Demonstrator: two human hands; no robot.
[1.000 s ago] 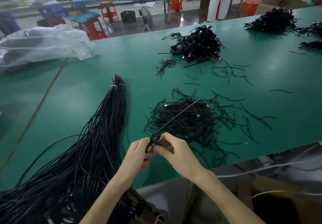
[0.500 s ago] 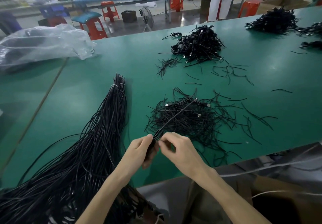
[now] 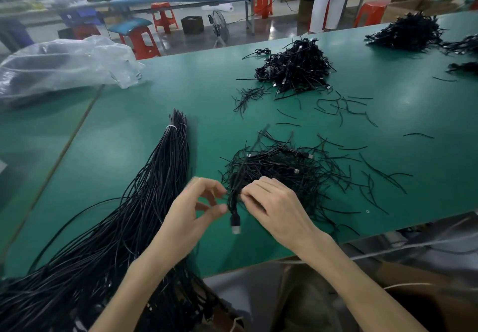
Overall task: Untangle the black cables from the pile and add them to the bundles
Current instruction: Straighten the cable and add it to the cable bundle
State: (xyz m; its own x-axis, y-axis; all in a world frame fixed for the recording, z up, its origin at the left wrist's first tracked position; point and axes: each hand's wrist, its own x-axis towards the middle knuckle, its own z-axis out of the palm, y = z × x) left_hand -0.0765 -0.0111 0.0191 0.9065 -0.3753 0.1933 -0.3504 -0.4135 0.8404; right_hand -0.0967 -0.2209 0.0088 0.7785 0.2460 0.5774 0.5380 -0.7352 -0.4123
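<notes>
- A crumpled clear plastic bag [image 3: 64,65] lies at the far left of the green table [image 3: 129,150], with something dark showing through it.
- The long bundle [image 3: 144,215] of black cables fans out wide at the near-left corner, where it spills over the table edge. It narrows toward its far end, where white ties [image 3: 171,127] bind it.
- The left hand [image 3: 191,212] hovers just right of the bundle and is blurred. Its thumb and forefingers are curved, with an open gap between them. The thumb tip is just beside the single cable [image 3: 231,202], but I cannot tell whether it touches or grips it.
- The single cable hangs between the two hands above the table's near part. Its plug [image 3: 234,221] points down with a light tip, and its upper length runs up into the tangle.
- The right hand [image 3: 279,207] has its fingers curled, and the fingertips pinch the single cable's upper part at the near-left edge of the near pile [image 3: 284,174].
- The near pile is a loose black tangle just beyond the right hand, with a few metal-tipped plugs showing on top.
- Loose strands [image 3: 417,134] are scattered over the table to the right of the near pile.
- A denser far pile [image 3: 297,68] sits further back on the table, well apart from the near one.
- More dark heaps [image 3: 406,34] lie at the table's far right corner.
</notes>
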